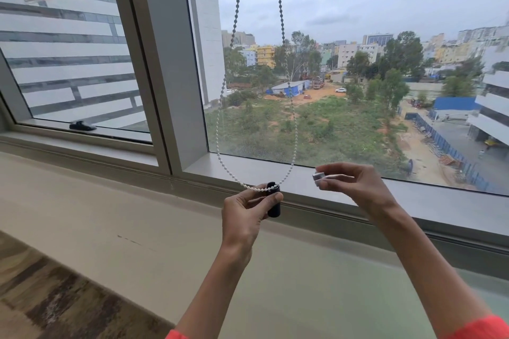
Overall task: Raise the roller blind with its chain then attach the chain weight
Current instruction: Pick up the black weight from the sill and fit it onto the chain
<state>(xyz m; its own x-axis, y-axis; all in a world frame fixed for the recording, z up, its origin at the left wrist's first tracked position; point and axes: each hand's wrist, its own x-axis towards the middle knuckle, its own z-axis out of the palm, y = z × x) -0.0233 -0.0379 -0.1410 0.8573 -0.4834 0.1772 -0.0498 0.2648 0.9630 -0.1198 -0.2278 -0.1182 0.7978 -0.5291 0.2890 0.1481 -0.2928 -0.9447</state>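
A white beaded chain (294,129) hangs as a loop from above the frame in front of the window. The bottom of the loop lies across the top of a black cylindrical chain weight (274,201). My left hand (245,215) grips that weight upright, thumb and fingers pinching it and the chain. My right hand (355,187) is a little to the right at the same height and pinches a small grey piece (319,175), apart from the weight. The roller blind itself is out of view.
A wide pale sill (137,228) runs below the window frame (165,63). A black window handle (82,126) sits on the left pane's lower frame. Patterned carpet (55,297) shows at the lower left. Outside are buildings and a grassy plot.
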